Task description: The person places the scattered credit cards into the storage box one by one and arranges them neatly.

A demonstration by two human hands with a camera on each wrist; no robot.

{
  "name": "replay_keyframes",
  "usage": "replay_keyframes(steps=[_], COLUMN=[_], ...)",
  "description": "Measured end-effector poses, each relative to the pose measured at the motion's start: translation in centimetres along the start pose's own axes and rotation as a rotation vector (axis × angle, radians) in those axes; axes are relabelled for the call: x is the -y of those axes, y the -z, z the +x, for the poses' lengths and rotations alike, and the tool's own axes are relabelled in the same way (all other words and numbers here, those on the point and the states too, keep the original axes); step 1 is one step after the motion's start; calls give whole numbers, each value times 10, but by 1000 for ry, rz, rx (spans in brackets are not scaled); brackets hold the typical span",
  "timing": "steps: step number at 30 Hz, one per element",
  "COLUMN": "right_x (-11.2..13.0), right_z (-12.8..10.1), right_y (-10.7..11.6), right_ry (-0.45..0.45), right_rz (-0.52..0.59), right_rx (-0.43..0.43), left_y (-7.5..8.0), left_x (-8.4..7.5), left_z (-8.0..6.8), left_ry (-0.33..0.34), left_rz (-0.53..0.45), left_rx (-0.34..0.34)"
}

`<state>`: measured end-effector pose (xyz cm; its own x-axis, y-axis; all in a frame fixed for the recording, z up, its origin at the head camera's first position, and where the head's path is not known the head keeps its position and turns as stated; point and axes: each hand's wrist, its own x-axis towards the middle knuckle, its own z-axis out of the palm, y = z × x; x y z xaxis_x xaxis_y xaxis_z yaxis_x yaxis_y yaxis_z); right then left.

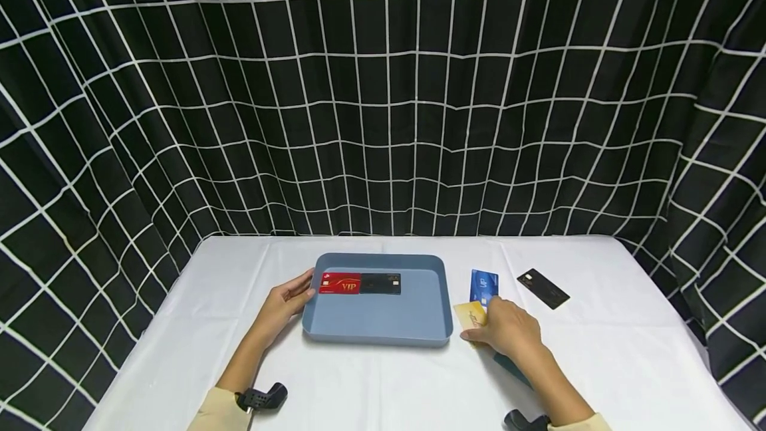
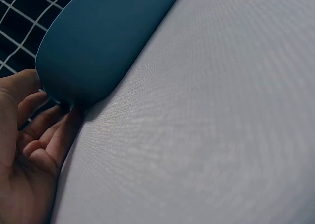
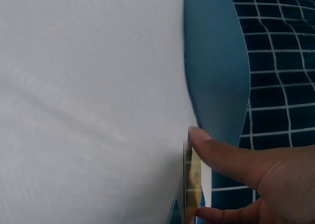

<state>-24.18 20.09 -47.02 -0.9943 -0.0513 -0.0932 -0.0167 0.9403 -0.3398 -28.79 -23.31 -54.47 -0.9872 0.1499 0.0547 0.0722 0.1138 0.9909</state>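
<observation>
Pinched the gold-yellow card (image 1: 469, 313) between the thumb and fingers of the right hand (image 1: 510, 326), just off the right end of the blue-gray rectangular tray (image 1: 383, 318) and outside it. Held the tray's left end with the bent fingers of the left hand (image 1: 286, 301). Saw from the head view alone the tray's floor, with a red VIP card (image 1: 340, 283) and a black card (image 1: 380, 283) lying end to end in its far left part; could not tell whether merely touching or slightly overlapping. Found in the same view a blue card (image 1: 484, 283) just beyond the gold-yellow one, a second black card (image 1: 543, 288) lying aslant farther right on the white-covered surface (image 1: 359, 384), and a dark teal card (image 1: 512, 370) partly hidden by the right hand. Got from the left wrist view the tray's outer wall and, hidden from the head view, the curled lower fingers (image 2: 61, 135) meeting it near the base. Saw in the right wrist view the gold-yellow card nearly edge-on, with the thumb at one end, a sliver of blue behind and a teal corner beside it. Glimpsed the white-gridded black curtain (image 1: 401, 85) in all three views.
</observation>
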Motion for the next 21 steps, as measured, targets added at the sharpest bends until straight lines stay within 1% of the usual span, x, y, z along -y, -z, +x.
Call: replay_keyframes(steps=[2,10,15,18,21], right_x=[0,0,-1,-4,-9], right_z=[1,4,6,7,7], right_y=[-1,-3,1,2,2], right_ry=[-12,-25,0,21,30], right_rz=[-7,39,72,110,147], right_rx=[0,6,-20,-14,3], left_y=[0,1,2,1,-1], left_x=[0,-3,-4,-3,-1], left_z=[1,2,3,2,-1], left_ry=[-4,-12,-25,-20,-6], left_rz=[6,-14,-11,-10,-12], left_rx=[1,13,11,-3,0])
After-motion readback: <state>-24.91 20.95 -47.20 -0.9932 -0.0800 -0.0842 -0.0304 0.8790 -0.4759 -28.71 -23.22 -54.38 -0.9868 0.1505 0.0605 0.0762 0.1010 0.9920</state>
